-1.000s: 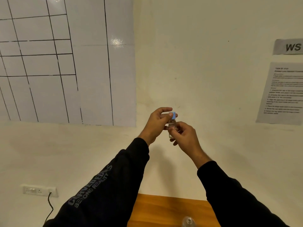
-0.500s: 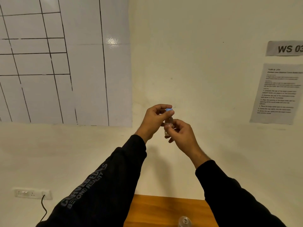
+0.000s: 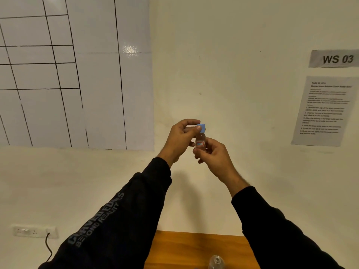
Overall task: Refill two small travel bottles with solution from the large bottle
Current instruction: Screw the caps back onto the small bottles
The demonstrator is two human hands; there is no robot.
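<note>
We hold a small bottle [image 3: 200,141] up in front of the wall [image 3: 223,65], well above the desk [image 3: 186,249]. Our right hand [image 3: 214,155] wraps its curled fingers around the lower body of the bottle and keeps it upright. Our left hand [image 3: 180,139] pinches the blue cap [image 3: 201,128] at the top between thumb and bent fingers. The cap sits on the neck of the bottle; whether it is screwed tight or loose, we cannot tell. The bottle is clear, and a small white label with a red border shows on its front between our two hands.

Both arms reach forward in black sleeves, and the left sleeve [image 3: 116,220] carries grey lettering along the forearm. At the bottom edge of the view, the rounded top of another clear bottle [image 3: 216,262] stands on the orange-brown desk, between our arms and far below the small one. It looks like plastic, though only its upper part shows.

On the wall to the left hangs a glossy white board [image 3: 77,74] crossed by black lines. To the right we see a grey sign [image 3: 335,58] reading "WS 03", with a printed sheet [image 3: 324,111] of small text below it. Low on the left, a white socket [image 3: 35,231] sits in the wall, and a dark cable [image 3: 48,247] hangs from it.
</note>
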